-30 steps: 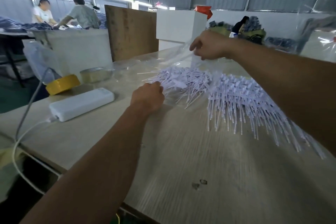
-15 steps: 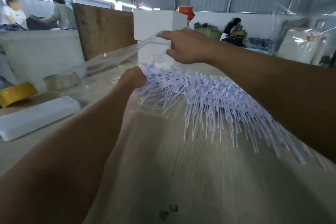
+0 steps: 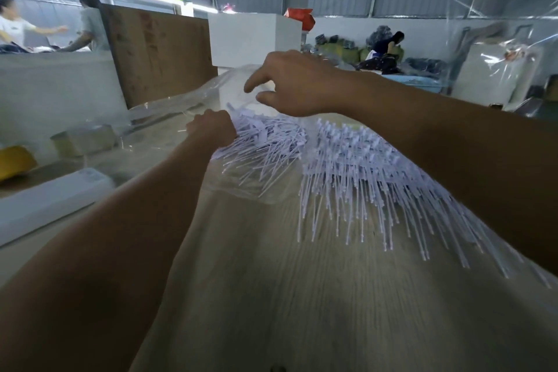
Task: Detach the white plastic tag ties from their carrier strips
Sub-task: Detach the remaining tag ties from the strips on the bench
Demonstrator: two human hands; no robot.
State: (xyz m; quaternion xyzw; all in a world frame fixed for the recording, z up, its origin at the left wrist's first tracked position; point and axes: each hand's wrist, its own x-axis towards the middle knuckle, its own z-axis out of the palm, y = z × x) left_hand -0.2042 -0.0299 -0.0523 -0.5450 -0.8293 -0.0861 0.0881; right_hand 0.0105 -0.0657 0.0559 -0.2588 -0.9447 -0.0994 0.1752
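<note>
A pale wood-grain bench (image 3: 302, 296) in a metal-walled workshop carries white tag ties (image 3: 356, 160), partly under a clear plastic bag (image 3: 169, 106). Left hand (image 3: 211, 128) grips a loose bundle beside them; right hand (image 3: 297, 84) hovers above, fingers loosely spread. The bag blurs things behind it.

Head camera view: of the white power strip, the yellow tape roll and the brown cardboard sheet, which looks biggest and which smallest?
1. Brown cardboard sheet, though it stands farther back.
2. White power strip, nearer the camera, which flatters it.
3. Yellow tape roll, partly cut off by the frame edge, so unsure.
</note>
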